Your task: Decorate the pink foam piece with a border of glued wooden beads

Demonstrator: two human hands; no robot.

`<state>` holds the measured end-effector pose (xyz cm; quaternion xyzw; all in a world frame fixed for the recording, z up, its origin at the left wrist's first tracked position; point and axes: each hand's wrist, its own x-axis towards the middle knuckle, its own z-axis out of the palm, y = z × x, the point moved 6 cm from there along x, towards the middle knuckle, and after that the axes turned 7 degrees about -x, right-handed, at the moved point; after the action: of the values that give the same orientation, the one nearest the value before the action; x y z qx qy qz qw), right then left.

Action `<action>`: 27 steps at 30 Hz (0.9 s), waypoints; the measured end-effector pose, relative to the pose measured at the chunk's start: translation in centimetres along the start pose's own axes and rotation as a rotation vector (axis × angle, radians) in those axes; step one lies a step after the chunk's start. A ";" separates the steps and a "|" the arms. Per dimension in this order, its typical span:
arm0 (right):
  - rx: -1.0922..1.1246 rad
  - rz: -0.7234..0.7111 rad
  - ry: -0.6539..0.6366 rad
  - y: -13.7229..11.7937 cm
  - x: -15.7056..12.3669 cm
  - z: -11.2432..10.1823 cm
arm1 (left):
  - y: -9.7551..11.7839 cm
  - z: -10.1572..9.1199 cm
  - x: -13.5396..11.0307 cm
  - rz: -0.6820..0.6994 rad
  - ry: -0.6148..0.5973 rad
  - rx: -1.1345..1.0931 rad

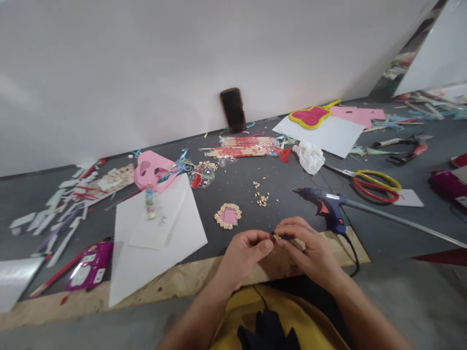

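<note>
My left hand (pixel 245 255) and my right hand (pixel 308 245) meet at the near edge of the dark work mat (pixel 237 187), fingers curled. Between their fingertips they pinch a small tan bead piece (pixel 277 237). Just beyond them lies a little pink frame ringed with wooden beads (pixel 228 216). A loose scatter of wooden beads (pixel 261 195) sits farther back. A blue glue gun (pixel 328 206) rests right of my right hand, nozzle pointing left.
White paper sheets (pixel 155 233) lie left of my hands. Yellow and red scissors (pixel 372 184), a crumpled white tissue (pixel 309 156), a bundle of red sticks (pixel 248 146), a pink foam shape (pixel 153 170) and a phone (pixel 233 110) against the wall lie farther back.
</note>
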<state>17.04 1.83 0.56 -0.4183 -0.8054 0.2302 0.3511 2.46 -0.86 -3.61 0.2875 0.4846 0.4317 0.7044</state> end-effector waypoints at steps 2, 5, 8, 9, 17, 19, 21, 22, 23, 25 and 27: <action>-0.127 -0.005 0.025 0.9 0.2 0.1 | 0.9 -1.1 -0.1 0.069 0.062 0.188; -0.325 -0.018 -0.020 2.2 0.5 1.1 | 3.4 -3.0 -0.4 0.273 0.222 0.543; -0.442 -0.009 -0.083 2.9 0.8 2.2 | 5.7 -3.5 -0.2 0.454 0.292 0.818; -0.461 -0.003 -0.091 2.9 0.8 2.4 | 6.3 -3.4 0.1 0.485 0.290 0.909; -0.429 0.010 0.029 3.0 0.6 0.3 | 8.9 -1.7 5.8 0.474 0.163 1.506; -0.429 0.012 0.063 3.2 0.1 -0.7 | 9.4 -1.2 7.1 0.476 0.149 1.553; -0.445 0.016 0.084 3.5 -0.4 -1.6 | 9.6 -0.7 8.2 0.477 0.138 1.598; -0.460 0.019 0.089 3.6 -0.7 -2.0 | 9.6 -0.4 8.8 0.477 0.136 1.619; -0.478 0.023 0.093 3.9 -1.0 -2.5 | 9.6 -0.2 9.4 0.477 0.134 1.638; -0.526 0.022 0.101 4.4 -1.4 -3.8 | 9.5 0.2 10.5 0.475 0.130 1.670; -0.588 0.025 0.108 5.3 -1.2 -5.6 | 9.3 0.6 11.4 0.474 0.128 1.693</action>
<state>24.52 4.11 0.19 -0.5236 -0.8125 -0.0311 0.2544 1.72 13.53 -0.74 0.7813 0.6079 0.0777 0.1185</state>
